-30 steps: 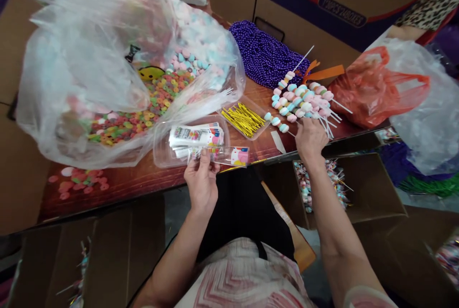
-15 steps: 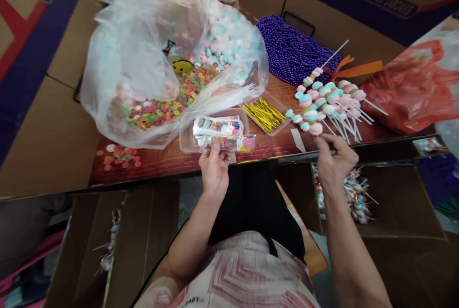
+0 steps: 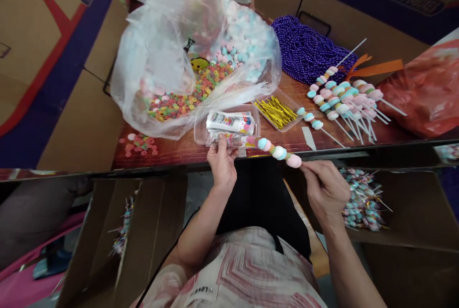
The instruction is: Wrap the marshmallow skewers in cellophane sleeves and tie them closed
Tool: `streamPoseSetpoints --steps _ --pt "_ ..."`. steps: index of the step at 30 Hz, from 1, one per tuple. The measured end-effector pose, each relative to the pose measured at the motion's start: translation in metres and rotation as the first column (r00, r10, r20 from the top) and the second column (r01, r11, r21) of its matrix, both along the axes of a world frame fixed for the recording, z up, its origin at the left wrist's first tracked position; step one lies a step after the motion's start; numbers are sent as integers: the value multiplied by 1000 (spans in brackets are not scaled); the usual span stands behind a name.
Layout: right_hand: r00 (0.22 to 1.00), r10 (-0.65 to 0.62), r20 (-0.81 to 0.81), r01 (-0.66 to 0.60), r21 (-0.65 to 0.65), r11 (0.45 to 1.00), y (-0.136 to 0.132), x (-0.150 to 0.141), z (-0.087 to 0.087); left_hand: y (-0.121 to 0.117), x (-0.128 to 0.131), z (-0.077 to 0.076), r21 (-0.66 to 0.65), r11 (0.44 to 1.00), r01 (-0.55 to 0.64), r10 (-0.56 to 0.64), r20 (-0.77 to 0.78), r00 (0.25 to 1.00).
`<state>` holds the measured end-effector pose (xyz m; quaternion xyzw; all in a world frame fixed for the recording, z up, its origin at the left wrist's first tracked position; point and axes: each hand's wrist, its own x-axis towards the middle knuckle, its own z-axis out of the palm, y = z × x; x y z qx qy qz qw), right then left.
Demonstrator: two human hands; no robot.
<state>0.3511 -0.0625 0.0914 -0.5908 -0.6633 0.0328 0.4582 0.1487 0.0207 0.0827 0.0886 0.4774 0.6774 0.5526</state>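
Between thumb and fingers, my left hand (image 3: 223,164) grips a clear printed plastic bag (image 3: 247,142) in front of a plastic tub (image 3: 197,131) with a stack of printed bags (image 3: 229,121). My right hand (image 3: 326,188) pinches the stick end of a candy skewer (image 3: 278,151), strung with pastel marshmallow-like pieces and gummy rings. The skewer's far tip is at the right end of the bag; I cannot tell whether it is inside. More candy skewers (image 3: 346,97) lie in a pile on the table at the right. Gold twist ties (image 3: 276,111) fill a shallow tray beside the tub.
A big clear bag (image 3: 154,54) of loose sweets covers the left of the table (image 3: 179,155), with a few loose gummy rings (image 3: 139,144) before it. Purple bead strings (image 3: 304,49) and a red plastic bag (image 3: 426,93) lie at the right. Open cartons with wrapped skewers (image 3: 366,203) stand below.
My right hand has taken a candy skewer from the pile and brought it left to the bag's end. My left hand keeps hold of the bag. The view has shifted.
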Motion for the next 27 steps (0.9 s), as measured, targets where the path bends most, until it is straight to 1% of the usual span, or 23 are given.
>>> streamPoseSetpoints --steps 5,9,13,16,21,24,27 --pt "992 53 111 -54 7 999 -3 5 2 0 -3 -3 48 999 -6 8 -49 999" --pt "989 67 134 -65 -18 998 -4 7 3 1 -3 -10 89 996 4 8 -134 991" --pt "985 143 94 -135 -89 987 -3 3 5 0 -2 -15 143 989 21 4 -175 985" --pt "983 183 7 -180 -135 974 -3 -2 6 -2 2 -16 170 984 44 -14 -178 984" --pt "985 145 -92 -160 -176 971 -4 -16 -1 -8 9 -19 141 981 135 -108 -188 976" --pt "985 126 -121 -146 -176 973 -7 -24 -7 -11 11 -21 126 983 135 -112 -173 978" --pt "989 106 -104 -126 -200 972 -9 -27 -10 -10 10 -21 95 987 129 -118 -119 986"
